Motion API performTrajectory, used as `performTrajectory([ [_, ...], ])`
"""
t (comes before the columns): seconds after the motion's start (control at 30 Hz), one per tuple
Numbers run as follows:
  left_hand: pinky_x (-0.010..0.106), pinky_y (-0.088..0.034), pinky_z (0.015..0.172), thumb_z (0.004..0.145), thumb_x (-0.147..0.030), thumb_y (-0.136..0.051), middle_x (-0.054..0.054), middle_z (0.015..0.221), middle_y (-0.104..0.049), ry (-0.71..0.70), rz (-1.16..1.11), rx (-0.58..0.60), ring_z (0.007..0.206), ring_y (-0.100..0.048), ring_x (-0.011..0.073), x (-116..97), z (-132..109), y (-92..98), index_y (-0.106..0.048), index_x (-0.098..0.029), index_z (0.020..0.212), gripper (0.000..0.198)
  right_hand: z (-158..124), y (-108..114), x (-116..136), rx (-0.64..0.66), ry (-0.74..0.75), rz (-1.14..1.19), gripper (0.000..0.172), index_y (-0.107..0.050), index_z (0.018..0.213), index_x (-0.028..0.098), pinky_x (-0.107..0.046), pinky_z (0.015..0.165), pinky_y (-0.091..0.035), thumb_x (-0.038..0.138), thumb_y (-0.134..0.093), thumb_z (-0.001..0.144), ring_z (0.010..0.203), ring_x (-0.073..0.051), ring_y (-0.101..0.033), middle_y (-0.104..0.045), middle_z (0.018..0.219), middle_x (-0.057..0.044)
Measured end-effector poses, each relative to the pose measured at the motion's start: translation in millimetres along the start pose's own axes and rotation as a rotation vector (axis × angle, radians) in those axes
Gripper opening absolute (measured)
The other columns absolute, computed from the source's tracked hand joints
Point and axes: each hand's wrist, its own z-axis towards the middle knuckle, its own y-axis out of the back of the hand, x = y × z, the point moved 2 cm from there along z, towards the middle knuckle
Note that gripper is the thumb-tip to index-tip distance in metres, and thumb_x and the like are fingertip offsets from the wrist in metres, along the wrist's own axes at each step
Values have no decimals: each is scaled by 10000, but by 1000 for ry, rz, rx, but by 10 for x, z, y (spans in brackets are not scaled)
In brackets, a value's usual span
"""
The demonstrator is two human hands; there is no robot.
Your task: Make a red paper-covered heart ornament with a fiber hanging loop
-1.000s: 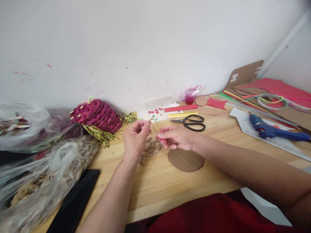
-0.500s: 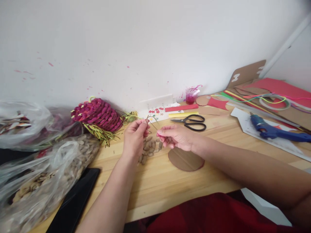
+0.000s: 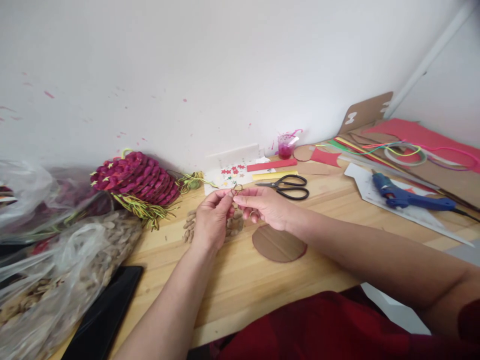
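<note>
Fingertip to fingertip, my left hand [image 3: 214, 216] and my right hand [image 3: 265, 204] pinch a thin brownish strand [image 3: 237, 189]. It bends into small loops above the fingers; whether it is wire or cord I cannot make out. Unshelled peanuts [image 3: 189, 226] lie on the table behind and beside my left hand, partly hidden by it. A round cardboard disc [image 3: 279, 244] with a reddish edge rests flat just below my right hand. Black-handled scissors [image 3: 290, 187] lie beyond that hand.
Left stand a magenta peanut-covered craft [image 3: 140, 180] with yellow-green fringe and a plastic bag [image 3: 82, 260] of peanuts. A white sheet [image 3: 213, 181] with star stickers and a cup of magenta liquid [image 3: 286, 148] sit by the wall. Right lies a blue glue gun [image 3: 408, 197].
My hands have come together, and the strand between them has gone from stretched out to small loops at the fingertips. The view has shifted slightly to the right.
</note>
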Motion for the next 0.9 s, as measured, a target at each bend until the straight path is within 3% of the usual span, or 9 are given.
performTrajectory([
  [0.2, 137, -377, 479, 667, -329, -862, -40, 688, -621, 23, -34, -11, 508, -476, 20, 24, -15, -9, -717, -152, 813, 272, -11, -19, 24, -51, 31, -42, 233, -636, 728, 171, -172, 388, -334, 308, -818, 680, 499, -75, -532, -623, 618, 17],
  [0.53, 90, -369, 432, 564, -280, -918, -51, 694, -589, 152, -173, -35, 480, -461, -15, -4, -14, -33, -703, -123, 794, 352, -60, -64, 64, -100, 207, -333, 270, -588, 712, 167, -169, 428, -385, 334, -800, 714, 524, -64, -531, -599, 618, 35],
  [0.77, 83, -364, 402, 588, -251, -911, -35, 699, -607, 190, -207, -5, 474, -461, -9, -67, 15, -17, -682, -120, 784, 329, -18, 22, 70, -26, 184, -381, 305, -636, 839, 166, -181, 424, -406, 419, -784, 754, 561, -94, -596, -663, 708, -5],
  [0.9, 80, -375, 405, 593, -250, -912, -27, 732, -631, 199, -217, 21, 485, -472, -9, -102, 21, 8, -684, -119, 809, 341, -14, 26, 115, -48, 166, -388, 238, -645, 875, 164, -183, 424, -411, 366, -741, 795, 530, -87, -582, -636, 662, 16],
])
